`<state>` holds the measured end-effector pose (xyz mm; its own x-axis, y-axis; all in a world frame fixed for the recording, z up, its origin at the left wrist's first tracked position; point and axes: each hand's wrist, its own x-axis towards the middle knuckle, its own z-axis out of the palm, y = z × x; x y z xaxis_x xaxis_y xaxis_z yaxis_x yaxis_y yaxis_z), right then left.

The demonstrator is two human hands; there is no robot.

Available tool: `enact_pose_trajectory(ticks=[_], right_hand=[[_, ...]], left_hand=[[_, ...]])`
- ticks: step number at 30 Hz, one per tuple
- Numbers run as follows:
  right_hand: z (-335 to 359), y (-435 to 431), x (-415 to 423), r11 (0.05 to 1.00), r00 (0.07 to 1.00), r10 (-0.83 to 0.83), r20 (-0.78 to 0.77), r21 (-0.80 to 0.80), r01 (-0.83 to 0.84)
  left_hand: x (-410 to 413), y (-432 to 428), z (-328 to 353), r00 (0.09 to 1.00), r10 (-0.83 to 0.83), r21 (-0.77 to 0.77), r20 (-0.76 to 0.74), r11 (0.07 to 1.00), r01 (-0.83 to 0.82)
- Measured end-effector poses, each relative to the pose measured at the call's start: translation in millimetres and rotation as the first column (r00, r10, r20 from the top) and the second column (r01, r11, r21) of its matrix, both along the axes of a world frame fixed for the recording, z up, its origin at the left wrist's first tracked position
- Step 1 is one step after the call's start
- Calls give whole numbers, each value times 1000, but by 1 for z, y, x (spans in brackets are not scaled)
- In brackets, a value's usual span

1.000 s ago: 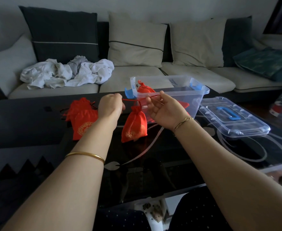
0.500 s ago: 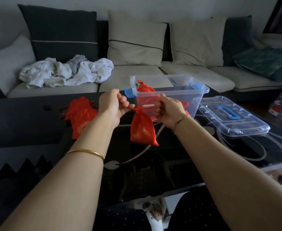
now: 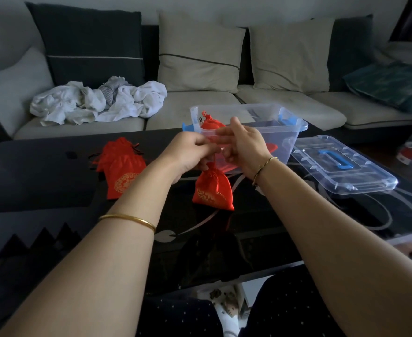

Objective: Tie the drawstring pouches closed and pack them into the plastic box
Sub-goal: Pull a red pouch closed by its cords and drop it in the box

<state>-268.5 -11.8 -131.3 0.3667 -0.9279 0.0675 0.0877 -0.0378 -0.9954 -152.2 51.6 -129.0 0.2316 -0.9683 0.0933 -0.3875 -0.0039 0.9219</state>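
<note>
A red drawstring pouch [image 3: 212, 190] with gold embroidery hangs by its cinched neck just above the black glass table [image 3: 54, 181]. My left hand [image 3: 187, 152] and my right hand [image 3: 242, 144] meet over its neck, and both pinch the drawstring there. The cord itself is blurred between my fingers. Behind my hands stands the clear plastic box [image 3: 282, 132] with blue latches, holding red pouches [image 3: 211, 124]. Two more red pouches [image 3: 122, 171] lie on the table to the left.
The box's clear lid [image 3: 343, 166] with a blue handle lies on the table at the right. A sofa [image 3: 200, 108] with cushions runs behind the table, with crumpled white clothes [image 3: 97, 100] on its left seat.
My hands have come together over the pouch's neck after holding the drawstring stretched apart. The pouch hangs lower and more centred under my fingers.
</note>
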Motion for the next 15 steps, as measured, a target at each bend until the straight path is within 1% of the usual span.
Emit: enact_pose_trajectory(ticks=[2,7,12,15], right_hand=[[-1,2,-1,997,998,56,-41,52,-54],[0,6,-2,990,986,142,-92,1,-142],[-3,5,0,984,974,141,-177,-83,-158],[-3,2,-2,985,978,128,-164,-95,-145]], left_hand=[[2,-2,-2,1000,2,7,-30,1000,-2],[2,-5,-4,996,7,8,-88,1000,-6],[1,-5,-4,996,3,25,-84,1000,-1],[2,-6,-5,995,20,20,-97,1000,-19]])
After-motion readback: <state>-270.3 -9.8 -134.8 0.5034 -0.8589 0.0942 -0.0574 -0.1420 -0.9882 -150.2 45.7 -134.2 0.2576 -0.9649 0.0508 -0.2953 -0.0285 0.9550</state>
